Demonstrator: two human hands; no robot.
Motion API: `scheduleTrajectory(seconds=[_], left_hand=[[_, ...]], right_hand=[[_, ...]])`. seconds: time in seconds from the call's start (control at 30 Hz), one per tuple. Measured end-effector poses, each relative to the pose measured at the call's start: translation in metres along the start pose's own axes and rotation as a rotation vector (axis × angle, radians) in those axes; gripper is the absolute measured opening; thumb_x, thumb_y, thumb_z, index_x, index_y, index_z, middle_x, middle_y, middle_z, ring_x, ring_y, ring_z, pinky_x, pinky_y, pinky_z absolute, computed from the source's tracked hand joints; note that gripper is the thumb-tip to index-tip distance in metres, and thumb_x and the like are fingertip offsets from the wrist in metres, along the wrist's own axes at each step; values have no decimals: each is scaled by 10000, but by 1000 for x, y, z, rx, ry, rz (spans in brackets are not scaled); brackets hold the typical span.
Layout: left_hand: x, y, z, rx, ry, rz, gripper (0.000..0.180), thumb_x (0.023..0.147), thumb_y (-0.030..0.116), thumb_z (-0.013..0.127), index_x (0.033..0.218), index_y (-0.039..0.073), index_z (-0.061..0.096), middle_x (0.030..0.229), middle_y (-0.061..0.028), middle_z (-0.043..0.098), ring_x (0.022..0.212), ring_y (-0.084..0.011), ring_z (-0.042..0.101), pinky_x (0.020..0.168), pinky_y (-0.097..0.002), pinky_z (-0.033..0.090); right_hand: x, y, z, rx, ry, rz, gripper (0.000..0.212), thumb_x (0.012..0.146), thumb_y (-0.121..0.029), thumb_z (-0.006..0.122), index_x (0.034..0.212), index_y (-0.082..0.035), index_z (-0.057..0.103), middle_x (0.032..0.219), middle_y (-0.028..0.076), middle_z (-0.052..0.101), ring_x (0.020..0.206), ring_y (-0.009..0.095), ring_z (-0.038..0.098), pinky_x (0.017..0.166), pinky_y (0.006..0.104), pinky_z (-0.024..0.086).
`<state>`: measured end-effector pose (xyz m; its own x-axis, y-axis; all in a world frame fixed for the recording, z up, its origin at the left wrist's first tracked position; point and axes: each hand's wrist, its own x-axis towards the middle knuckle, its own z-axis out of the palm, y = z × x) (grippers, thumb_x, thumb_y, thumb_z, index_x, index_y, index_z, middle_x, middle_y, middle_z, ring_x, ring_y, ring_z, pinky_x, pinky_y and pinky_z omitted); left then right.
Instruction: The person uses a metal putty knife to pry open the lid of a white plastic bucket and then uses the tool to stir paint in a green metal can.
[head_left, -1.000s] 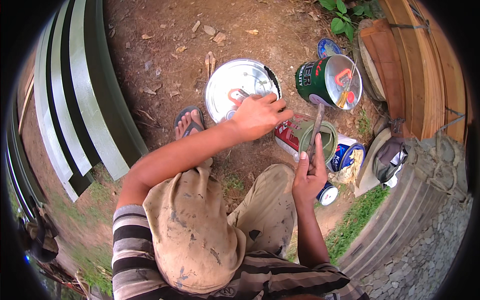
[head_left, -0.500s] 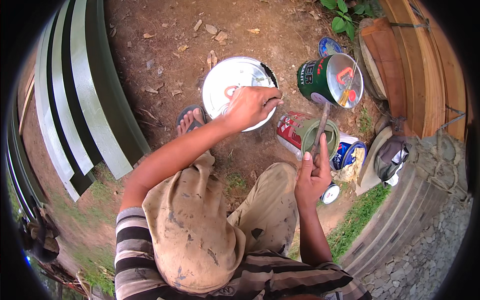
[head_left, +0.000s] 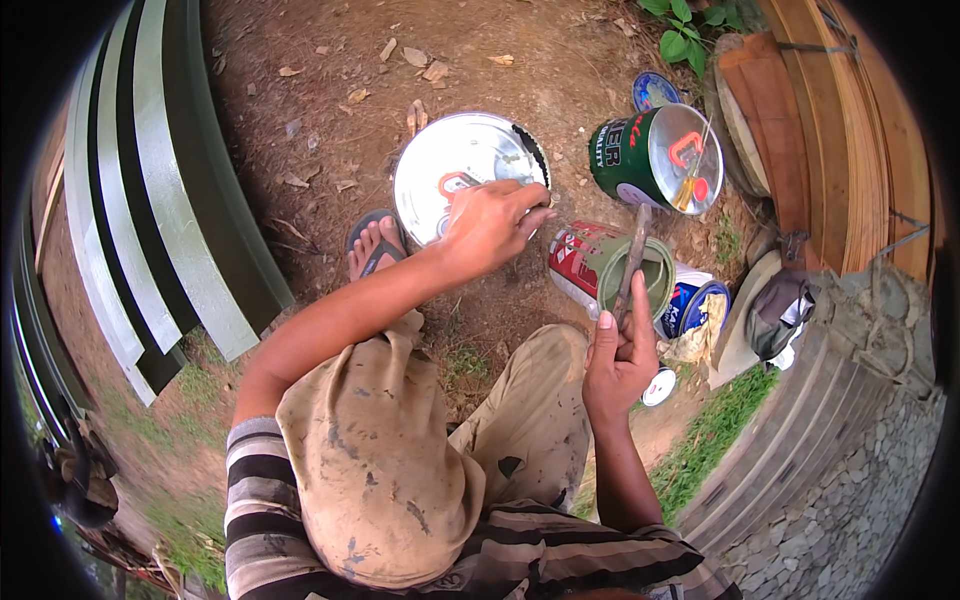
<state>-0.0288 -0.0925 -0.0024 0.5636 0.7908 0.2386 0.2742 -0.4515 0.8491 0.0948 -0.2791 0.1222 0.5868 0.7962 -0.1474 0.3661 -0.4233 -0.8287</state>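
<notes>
My left hand [head_left: 494,226] is over the right side of a large silver can [head_left: 425,180] with an orange-red loop on top. Its fingers are curled together near the can's dark-smeared right rim; anything between them is too small to make out. My right hand [head_left: 624,362] grips a flat, paint-stained stick [head_left: 634,262], which points up and away from me. Beneath the stick, a red-and-white paint can [head_left: 582,262] lies tilted, its open mouth coated in grey-green paint inside.
A dark green can [head_left: 622,160] with an orange-red handle stands at the right, a brush [head_left: 688,190] on its top. Near it are a blue lid [head_left: 655,92] and a blue-and-white can [head_left: 684,310] with a cloth [head_left: 708,335]. Long green-painted panels [head_left: 165,150] line the left; wooden boards [head_left: 860,150] the right.
My left hand has come slightly toward me along the silver can's rim. The right hand still holds the stick over the paint can. The whole view has shifted a little.
</notes>
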Motion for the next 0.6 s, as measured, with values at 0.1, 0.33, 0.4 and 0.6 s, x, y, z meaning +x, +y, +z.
scheduleTrajectory(seconds=[0.1,0.33,0.4,0.6], left_hand=[[1,-3,2,-4,0,12,162,947,253,771,996,122,690,776,-112,696,729,-357,717,611,-483,548],[2,-8,2,48,-17,191,100,885,125,751,932,110,664,770,-85,688,770,-308,721,611,-458,558],[2,-5,2,56,-16,234,108,861,101,745,923,108,657,773,-79,683,790,-296,720,611,-449,559],[2,-10,3,38,-23,272,114,853,87,732,936,105,656,781,-77,674,787,-293,706,614,-446,557]], right_hand=[[2,-4,-2,-53,-4,-46,565,1030,37,614,1570,88,456,1484,259,619,1175,247,710,939,308,556],[13,-35,-9,-287,142,-767,544,1012,30,634,1530,113,493,1149,278,741,775,229,715,675,377,581],[14,-10,-1,-394,94,-783,523,1004,36,640,1508,112,521,1159,283,737,830,267,741,735,378,594],[27,-27,10,-408,97,-590,501,986,58,634,1482,87,568,1161,212,744,843,339,734,749,399,595]])
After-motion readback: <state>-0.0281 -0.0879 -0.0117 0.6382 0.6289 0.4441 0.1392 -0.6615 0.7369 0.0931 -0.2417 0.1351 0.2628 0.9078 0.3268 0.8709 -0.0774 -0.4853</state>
